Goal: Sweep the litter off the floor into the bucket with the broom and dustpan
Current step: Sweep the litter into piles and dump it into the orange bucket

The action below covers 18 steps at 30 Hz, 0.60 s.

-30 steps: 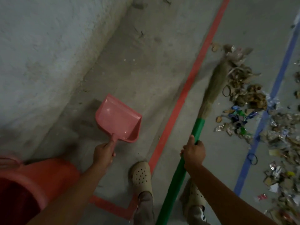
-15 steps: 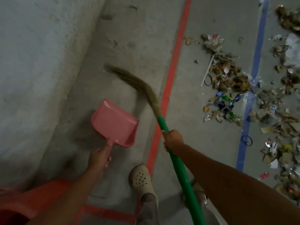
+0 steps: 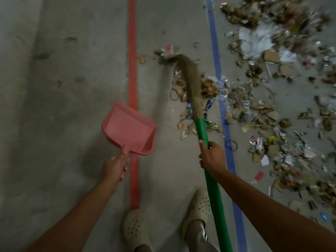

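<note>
— Head view: gripping dustpan (image 3: 129, 128) in left hand (image 3: 114, 168), broom (image 3: 190, 84) in right hand (image 3: 211, 157); raking litter (image 3: 211, 87) beside blue line (image 3: 217, 66).
— Risk?
— Could flick scraps past the dustpan, held well aside. No bucket visible.

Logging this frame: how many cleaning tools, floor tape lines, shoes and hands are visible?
Cleaning tools: 2 (dustpan, broom)
Floor tape lines: 2 (red line, blue line)
Shoes: 2 (left shoe, right shoe)
Hands: 2 (left hand, right hand)
Total: 8
</note>
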Available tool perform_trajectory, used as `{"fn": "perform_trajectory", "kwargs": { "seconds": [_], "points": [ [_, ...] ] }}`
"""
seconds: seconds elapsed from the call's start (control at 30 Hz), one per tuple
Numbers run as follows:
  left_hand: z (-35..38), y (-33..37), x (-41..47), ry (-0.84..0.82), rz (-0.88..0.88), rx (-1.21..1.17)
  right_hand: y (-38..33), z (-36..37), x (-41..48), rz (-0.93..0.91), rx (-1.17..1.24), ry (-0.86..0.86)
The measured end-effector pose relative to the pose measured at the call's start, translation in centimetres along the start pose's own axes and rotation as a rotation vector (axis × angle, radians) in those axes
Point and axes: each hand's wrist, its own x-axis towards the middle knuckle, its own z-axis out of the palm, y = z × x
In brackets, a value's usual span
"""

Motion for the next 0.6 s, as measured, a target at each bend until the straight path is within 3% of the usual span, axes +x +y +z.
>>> {"fn": "perform_trajectory", "kwargs": {
  "seconds": [0.2,0.37,0.6],
  "points": [
    [7.7,1.8,2.5,-0.033,0.140,0.089,2.4,-0.9,2.8,-0.104,-0.140,-0.154],
    [12.0,0.9,9.5,-0.037,0.258,0.127,5.5,2.4,10.6,-0.132,-0.193,-0.258],
    [17.9,1.8,16.8,-0.061,0.462,0.244,11.5,0.4,23.5,-0.095,-0.095,-0.108]
  ]
}}
